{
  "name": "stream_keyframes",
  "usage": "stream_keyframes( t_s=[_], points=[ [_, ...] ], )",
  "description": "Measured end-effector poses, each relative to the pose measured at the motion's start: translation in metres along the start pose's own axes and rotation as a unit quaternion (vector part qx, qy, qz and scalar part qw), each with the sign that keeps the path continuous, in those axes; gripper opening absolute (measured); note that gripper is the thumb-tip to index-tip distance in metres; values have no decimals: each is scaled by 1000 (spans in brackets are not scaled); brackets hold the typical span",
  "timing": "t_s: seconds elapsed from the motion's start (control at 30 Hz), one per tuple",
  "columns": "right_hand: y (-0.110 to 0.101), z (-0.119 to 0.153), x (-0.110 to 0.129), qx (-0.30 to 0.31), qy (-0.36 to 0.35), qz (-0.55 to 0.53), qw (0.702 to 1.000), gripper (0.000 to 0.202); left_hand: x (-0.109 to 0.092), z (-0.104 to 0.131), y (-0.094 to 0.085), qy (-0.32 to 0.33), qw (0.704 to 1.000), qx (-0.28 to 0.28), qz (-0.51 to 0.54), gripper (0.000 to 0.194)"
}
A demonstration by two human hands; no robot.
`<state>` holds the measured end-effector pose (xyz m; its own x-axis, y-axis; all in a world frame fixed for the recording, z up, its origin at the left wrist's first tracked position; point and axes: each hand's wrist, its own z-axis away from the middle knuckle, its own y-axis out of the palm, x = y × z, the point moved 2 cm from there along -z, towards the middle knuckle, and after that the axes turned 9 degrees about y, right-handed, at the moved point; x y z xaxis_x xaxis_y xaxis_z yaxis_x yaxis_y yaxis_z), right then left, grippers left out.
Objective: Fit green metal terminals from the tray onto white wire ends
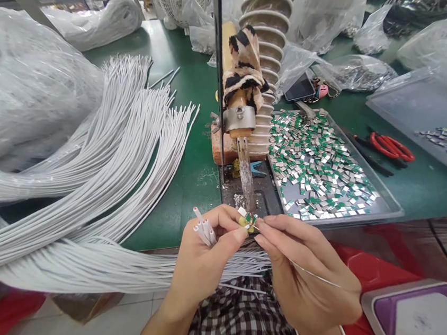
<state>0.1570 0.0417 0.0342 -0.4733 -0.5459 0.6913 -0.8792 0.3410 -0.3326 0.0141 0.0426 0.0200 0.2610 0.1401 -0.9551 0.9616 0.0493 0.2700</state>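
My left hand (201, 261) is closed around several white cables (204, 230), whose cut ends stick up between thumb and fingers. At its fingertips is a small green and silver circuit board (249, 220), touching or very near the tip of a soldering iron (246, 178). The exact contact is too small to tell. My right hand (312, 273) pinches a thin solder wire (308, 272), its end reaching the board. The iron hangs tip down, its handle wrapped in patterned cloth (244, 66). More white cables run behind my left hand across my lap.
Bundles of white cables (129, 152) cover the left side. A clear tray (387, 208) full of small green and silver boards stands right of the iron. Beyond it lie red-handled pliers (393, 148), a phone (300, 87) and another tray (414, 97). A ribbed hose (267, 33) rises behind the iron.
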Motion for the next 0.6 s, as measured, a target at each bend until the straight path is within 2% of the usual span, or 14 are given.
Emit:
stream_keyframes(
  t_s=[0.33,0.5,0.6],
  points=[
    [-4,8,-1,17,11,-12,1000,25,4,4,0,2,999,5,-52,20],
    [-3,4,-6,52,117,21,992,23,2,7,4,10,994,26,-104,20],
    [-4,2,-6,72,142,5,987,16,2,13,4,17,988,61,-140,18]
  ],
)
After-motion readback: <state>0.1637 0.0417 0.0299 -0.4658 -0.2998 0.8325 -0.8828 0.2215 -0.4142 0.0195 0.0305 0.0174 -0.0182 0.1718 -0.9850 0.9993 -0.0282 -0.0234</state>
